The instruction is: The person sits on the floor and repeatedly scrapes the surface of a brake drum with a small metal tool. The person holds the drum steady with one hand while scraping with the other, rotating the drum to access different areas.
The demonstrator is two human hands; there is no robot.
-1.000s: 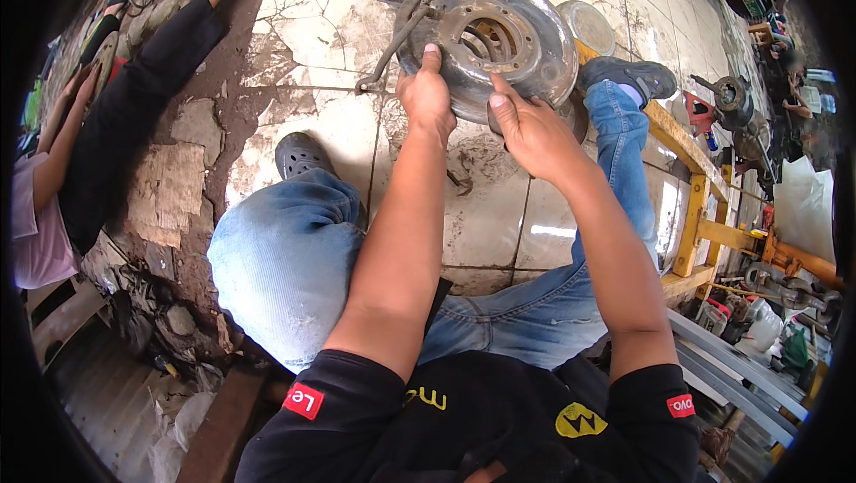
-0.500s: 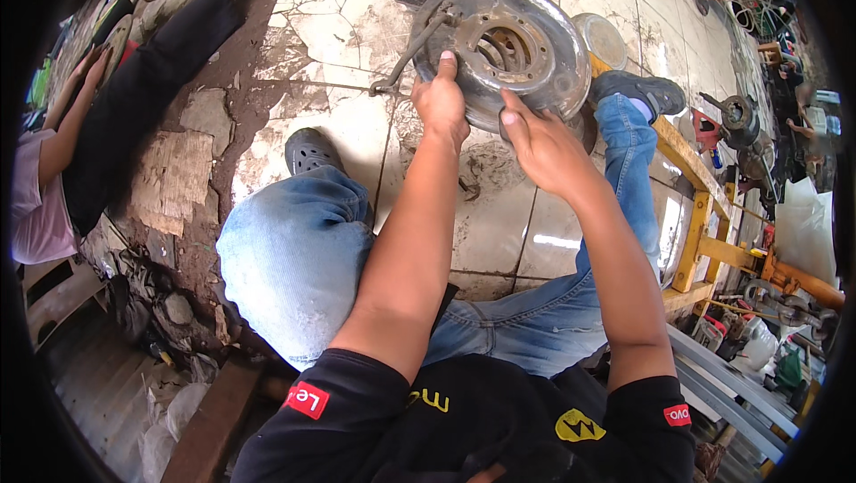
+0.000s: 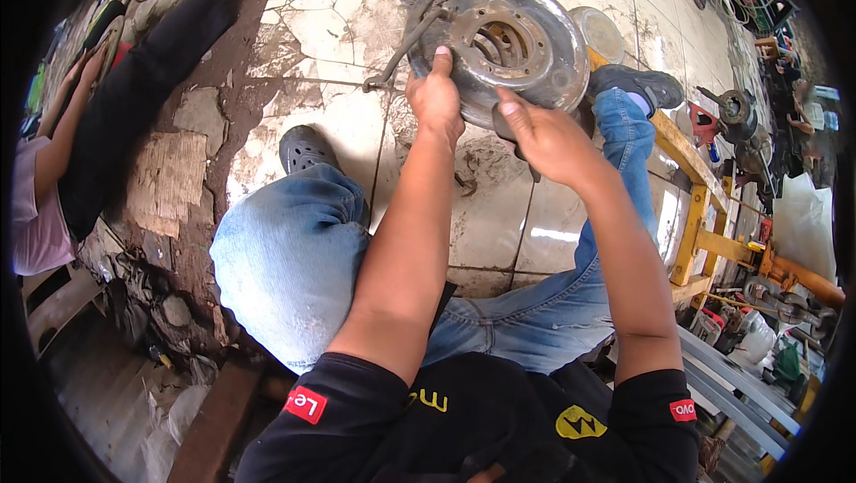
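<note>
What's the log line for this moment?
left hand: gripping round metal plate | right hand: holding dark object, near plate's edge | object kind: unclear

two own hands (image 3: pixel 434 101) (image 3: pixel 553 139), one held plate (image 3: pixel 562 55)

illumination: bright and diffuse; source outside the frame. the pale floor tiles (image 3: pixel 334 28) approach overexposure toward the top. a white glare streak (image 3: pixel 555 234) lies just beside the right jeans leg (image 3: pixel 629 162). the brake backing plate (image 3: pixel 477 77) returns a soft metallic sheen. the lower left corner is dim. focus: centre sharp, outer rim soft. distortion: fisheye; straight edges curve outward, and black vignetting closes the corners.
</note>
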